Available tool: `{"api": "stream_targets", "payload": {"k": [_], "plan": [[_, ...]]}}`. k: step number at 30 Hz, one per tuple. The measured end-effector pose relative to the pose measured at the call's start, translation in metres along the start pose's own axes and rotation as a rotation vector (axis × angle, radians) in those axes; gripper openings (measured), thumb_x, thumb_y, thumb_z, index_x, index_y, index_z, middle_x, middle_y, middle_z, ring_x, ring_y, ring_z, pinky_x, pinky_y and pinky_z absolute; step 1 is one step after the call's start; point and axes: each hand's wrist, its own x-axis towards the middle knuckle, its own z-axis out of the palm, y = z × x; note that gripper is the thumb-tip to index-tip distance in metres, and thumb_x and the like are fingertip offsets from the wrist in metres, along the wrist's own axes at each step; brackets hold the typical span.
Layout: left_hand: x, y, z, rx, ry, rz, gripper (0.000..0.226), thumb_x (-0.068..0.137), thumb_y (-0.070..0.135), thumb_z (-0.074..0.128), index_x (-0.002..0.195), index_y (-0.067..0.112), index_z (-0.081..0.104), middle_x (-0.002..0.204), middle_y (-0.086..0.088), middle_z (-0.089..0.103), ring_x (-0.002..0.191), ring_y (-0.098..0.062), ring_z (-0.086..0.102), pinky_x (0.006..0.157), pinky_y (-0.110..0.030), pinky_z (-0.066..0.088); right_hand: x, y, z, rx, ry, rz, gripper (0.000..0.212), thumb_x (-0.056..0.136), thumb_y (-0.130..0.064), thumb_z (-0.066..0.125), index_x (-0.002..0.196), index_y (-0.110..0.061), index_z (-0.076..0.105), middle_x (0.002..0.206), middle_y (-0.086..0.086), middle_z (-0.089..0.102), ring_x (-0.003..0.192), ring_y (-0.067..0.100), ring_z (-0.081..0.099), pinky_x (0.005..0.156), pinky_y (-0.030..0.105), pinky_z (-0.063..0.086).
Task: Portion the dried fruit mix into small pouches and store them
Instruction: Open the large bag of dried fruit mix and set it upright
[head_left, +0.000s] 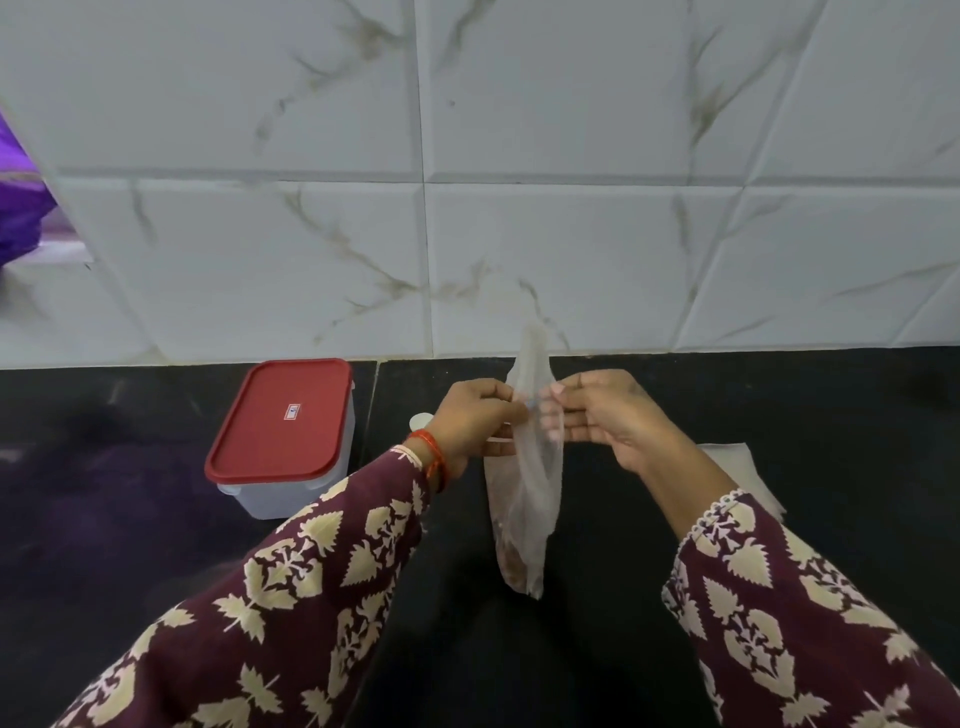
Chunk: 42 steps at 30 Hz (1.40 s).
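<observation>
- Small clear thin plastic pouch (524, 499) hangs upright in the air above the black stone desk (597, 649), between both hands; brownish dried fruit mix (511, 558) sits in its bottom corner, so weight keeps the film taut below the grip.
- Left hand (475, 418) pinches the pouch's upper part from its left edge, fingers curled on the film.
- Right hand (605, 415) pinches the same level from the right, thumb and forefinger closed on the film; the empty neck sticks up above both grips.
- Judgement: opposed pinches at the neck suit twisting or sealing the filled pouch; a small bluish mark between the fingertips is too small to identify.
- Rectangular translucent plastic box with red lid (283, 441) stands closed on the desk, left of the hands, near the white marble-tile wall (467, 156); likely the storage container.
- White flat sheet-like item (737, 457) lies on the desk behind the right forearm, possibly spare pouches; cannot confirm.
</observation>
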Motion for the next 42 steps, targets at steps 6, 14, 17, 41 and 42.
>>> {"api": "stream_targets", "payload": {"k": [6,14,17,41,42], "plan": [[0.007,-0.001,-0.023,-0.358,-0.023,-0.255,0.019,0.086,0.002,0.046,0.102,0.000,0.056,0.084,-0.013,0.066,0.070,-0.022,0.067,0.060,-0.030,0.056,0.015,0.020,-0.028,0.128,0.147,0.263,0.021,0.090,-0.008,0.046,0.101,-0.004,0.063,0.085,0.011,0.062,0.074,0.022,0.059,0.064,0.033,0.052],[0.039,0.012,-0.013,0.452,0.222,0.015,0.045,0.088,0.035,0.061,0.122,0.012,0.045,0.112,-0.001,0.051,0.100,-0.019,0.054,0.075,-0.031,0.048,0.037,-0.013,-0.001,-0.498,0.176,-0.094,0.060,0.089,-0.043,0.059,0.137,-0.009,0.043,0.122,0.012,0.057,0.094,0.027,0.063,0.075,0.038,0.058],[0.052,0.012,-0.010,0.527,0.243,0.134,0.018,0.091,0.028,0.059,0.084,0.011,0.060,0.083,-0.003,0.058,0.077,-0.016,0.054,0.073,-0.030,0.045,0.050,-0.017,0.015,-0.348,-0.004,0.000,0.042,0.091,-0.013,0.062,0.129,-0.001,0.050,0.101,0.017,0.066,0.081,0.025,0.067,0.066,0.032,0.058],[0.103,0.009,-0.026,-0.367,0.082,-0.314,0.040,0.086,0.008,0.046,0.047,0.014,0.041,0.037,0.004,0.036,0.029,-0.009,0.035,0.029,-0.014,0.029,0.111,0.004,-0.002,0.385,0.032,0.397,0.036,0.095,-0.015,0.043,0.059,-0.013,0.040,0.032,-0.004,0.038,0.021,0.006,0.030,0.023,0.015,0.022],[0.106,0.001,-0.028,-0.400,0.077,-0.361,0.038,0.087,0.009,0.046,0.049,0.012,0.044,0.037,0.004,0.039,0.028,-0.008,0.038,0.028,-0.014,0.032,0.111,0.013,-0.001,0.420,0.053,0.412,0.036,0.096,-0.013,0.042,0.060,-0.011,0.040,0.034,-0.002,0.041,0.022,0.006,0.033,0.024,0.016,0.026]]}}
